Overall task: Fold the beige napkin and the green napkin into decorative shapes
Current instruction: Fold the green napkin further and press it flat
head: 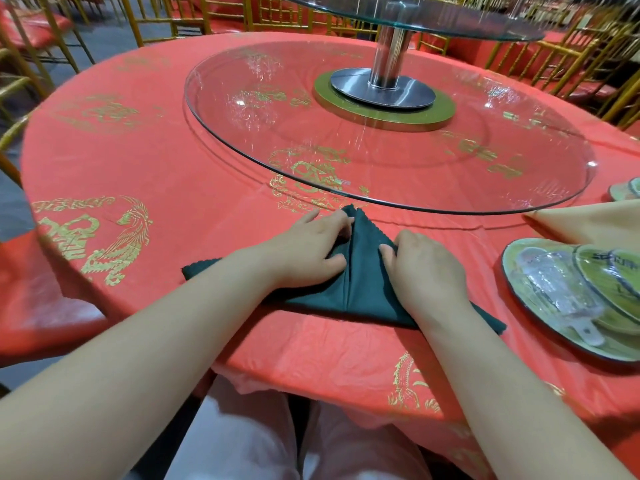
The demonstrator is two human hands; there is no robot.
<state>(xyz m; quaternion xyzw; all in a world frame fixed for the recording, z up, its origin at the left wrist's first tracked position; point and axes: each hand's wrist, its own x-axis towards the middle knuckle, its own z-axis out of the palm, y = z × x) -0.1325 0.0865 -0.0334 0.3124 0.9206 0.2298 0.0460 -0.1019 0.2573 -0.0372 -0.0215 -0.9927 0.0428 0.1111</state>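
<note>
The green napkin (363, 278) lies folded into a triangle near the front edge of the red tablecloth (156, 209), its tip pointing away from me. A centre crease runs from tip to base. My left hand (308, 247) lies flat on the left flap, fingertips near the tip. My right hand (422, 268) presses on the right flap, thumb beside the crease. One green corner sticks out at left, another at right under my right wrist. The beige napkin (588, 223) lies flat at the right edge, untouched.
A large glass turntable (242, 140) on a steel post (384, 84) fills the table's middle, just beyond the green tip. Plastic-wrapped green dishes (571, 299) sit at right. Gold chairs (162, 19) ring the table. My lap shows below the table edge.
</note>
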